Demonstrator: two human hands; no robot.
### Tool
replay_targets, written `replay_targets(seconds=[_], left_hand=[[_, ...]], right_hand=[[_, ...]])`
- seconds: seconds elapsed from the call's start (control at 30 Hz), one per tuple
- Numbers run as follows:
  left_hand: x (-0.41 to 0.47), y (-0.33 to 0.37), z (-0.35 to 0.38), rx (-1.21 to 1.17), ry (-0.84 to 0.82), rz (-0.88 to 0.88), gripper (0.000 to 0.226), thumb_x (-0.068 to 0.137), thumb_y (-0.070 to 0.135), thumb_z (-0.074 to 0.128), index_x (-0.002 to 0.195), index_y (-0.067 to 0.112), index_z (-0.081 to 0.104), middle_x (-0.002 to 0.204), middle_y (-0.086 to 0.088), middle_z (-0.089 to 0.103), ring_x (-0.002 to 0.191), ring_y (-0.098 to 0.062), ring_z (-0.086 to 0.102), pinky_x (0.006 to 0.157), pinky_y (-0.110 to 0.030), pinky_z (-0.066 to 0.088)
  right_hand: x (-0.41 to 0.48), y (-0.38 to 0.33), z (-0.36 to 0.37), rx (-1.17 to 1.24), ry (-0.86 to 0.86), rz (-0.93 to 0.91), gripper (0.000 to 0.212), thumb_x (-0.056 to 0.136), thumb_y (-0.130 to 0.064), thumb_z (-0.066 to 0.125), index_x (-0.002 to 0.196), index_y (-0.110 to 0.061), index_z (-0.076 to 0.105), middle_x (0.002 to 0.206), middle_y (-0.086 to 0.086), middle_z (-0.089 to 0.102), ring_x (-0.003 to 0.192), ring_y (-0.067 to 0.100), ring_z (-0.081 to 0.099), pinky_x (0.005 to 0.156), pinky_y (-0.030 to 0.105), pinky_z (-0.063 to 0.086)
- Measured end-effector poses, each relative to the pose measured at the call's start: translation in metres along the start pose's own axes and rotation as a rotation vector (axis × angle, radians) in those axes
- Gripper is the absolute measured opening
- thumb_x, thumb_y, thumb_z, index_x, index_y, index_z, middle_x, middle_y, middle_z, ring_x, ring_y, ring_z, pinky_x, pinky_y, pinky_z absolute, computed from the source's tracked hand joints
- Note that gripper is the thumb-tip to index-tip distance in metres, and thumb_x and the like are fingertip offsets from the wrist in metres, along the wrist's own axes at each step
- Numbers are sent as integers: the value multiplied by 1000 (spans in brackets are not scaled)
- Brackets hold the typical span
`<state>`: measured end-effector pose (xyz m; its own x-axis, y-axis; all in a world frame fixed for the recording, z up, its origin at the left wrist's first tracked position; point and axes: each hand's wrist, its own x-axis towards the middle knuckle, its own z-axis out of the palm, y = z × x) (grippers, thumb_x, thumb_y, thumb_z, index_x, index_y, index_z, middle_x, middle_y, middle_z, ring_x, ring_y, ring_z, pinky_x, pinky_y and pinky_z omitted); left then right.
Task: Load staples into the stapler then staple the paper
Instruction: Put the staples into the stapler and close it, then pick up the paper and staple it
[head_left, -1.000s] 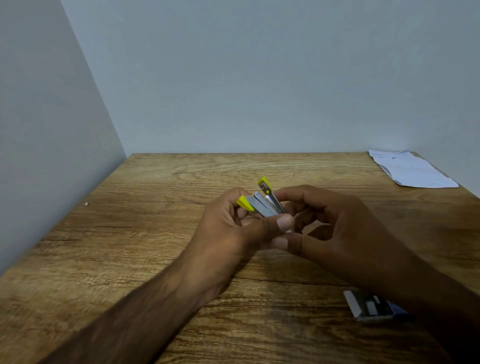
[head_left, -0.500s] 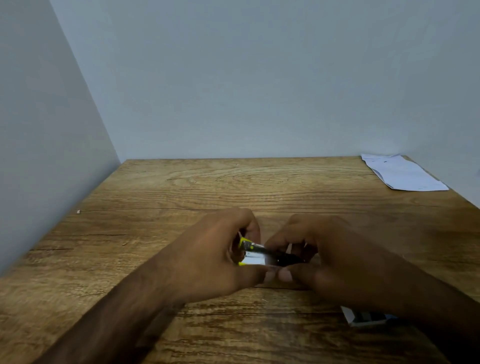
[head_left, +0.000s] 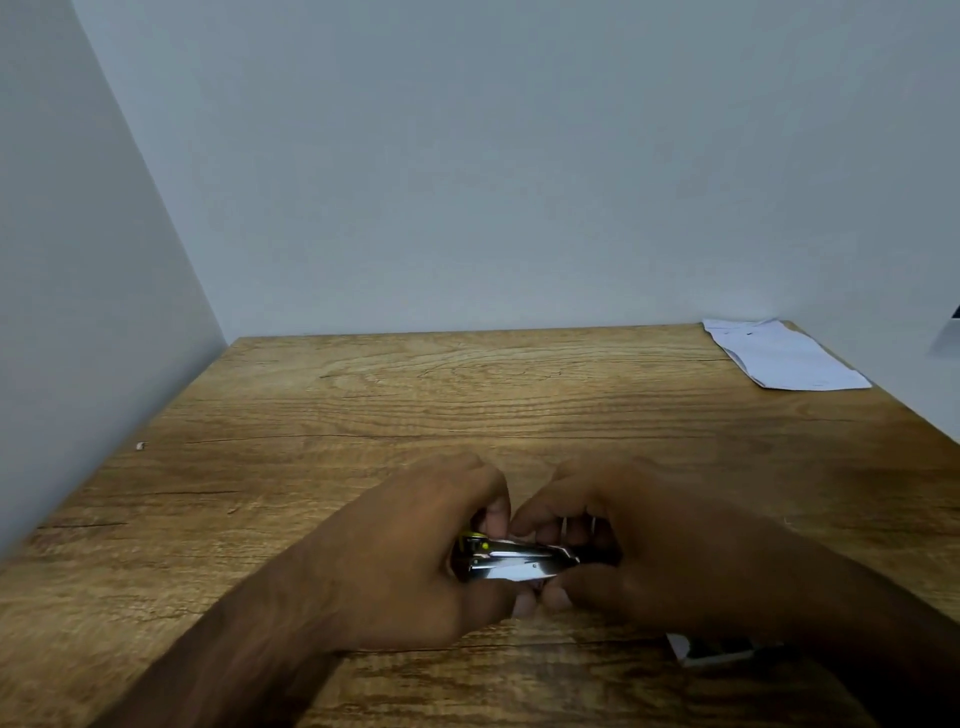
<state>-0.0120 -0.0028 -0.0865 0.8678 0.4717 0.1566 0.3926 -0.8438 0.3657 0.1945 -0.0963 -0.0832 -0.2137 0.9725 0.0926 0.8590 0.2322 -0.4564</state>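
A small silver stapler with yellow-green trim lies level between my two hands, low over the wooden table. My left hand wraps its left end, where the yellow part shows. My right hand covers its right end with thumb and fingers pinched around it. Most of the stapler is hidden by my fingers. Folded white paper lies at the far right corner of the table. A small staple box peeks out under my right forearm.
Grey walls close the table on the left, back and right. A tiny white speck lies near the left wall.
Both hands have come down and toward me with the stapler. It stood tilted with its top lifted apart a second ago; now it lies flat and looks closed.
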Motion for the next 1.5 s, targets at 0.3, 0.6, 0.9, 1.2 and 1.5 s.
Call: replay_targets(seconds=[0.3,0.6,0.9,1.2,1.5], left_hand=[[18,2,-3,-188,203,-4,24,84,45,81,96,35,62,96,26,60,85,6,58,67,-4,41],[111,45,4,-7,72,142,32,91,42,73,116,27,61,118,8,59,97,-4,51,85,-25,43],[211,100,51,89,-18,166,64,97,35,64,152,17,39,158,-1,44,141,-21,45,111,-38,42],[246,100,80,131,-123,165,56,103,31,50,155,17,35,159,-5,46,141,-28,47,112,-39,39],[249,95,86,194,-156,190,28,105,36,43,115,14,58,120,-6,65,112,-28,60,98,-48,47]], right_hand=[[3,42,-27,97,272,183,39,74,-52,70,112,-46,66,105,-26,63,100,-6,57,77,22,47],[-26,121,-72,-176,576,642,60,75,-41,72,133,-32,58,143,-7,55,135,21,44,108,44,40],[-41,164,-75,-242,402,928,78,77,-47,56,150,-33,31,161,-7,29,147,22,24,111,49,28],[-43,170,-76,-257,273,959,69,87,-53,34,152,-32,28,165,-7,22,152,23,12,114,52,21],[-42,169,-80,-260,219,921,46,91,-47,39,132,-30,51,148,-4,47,137,22,40,105,50,33]])
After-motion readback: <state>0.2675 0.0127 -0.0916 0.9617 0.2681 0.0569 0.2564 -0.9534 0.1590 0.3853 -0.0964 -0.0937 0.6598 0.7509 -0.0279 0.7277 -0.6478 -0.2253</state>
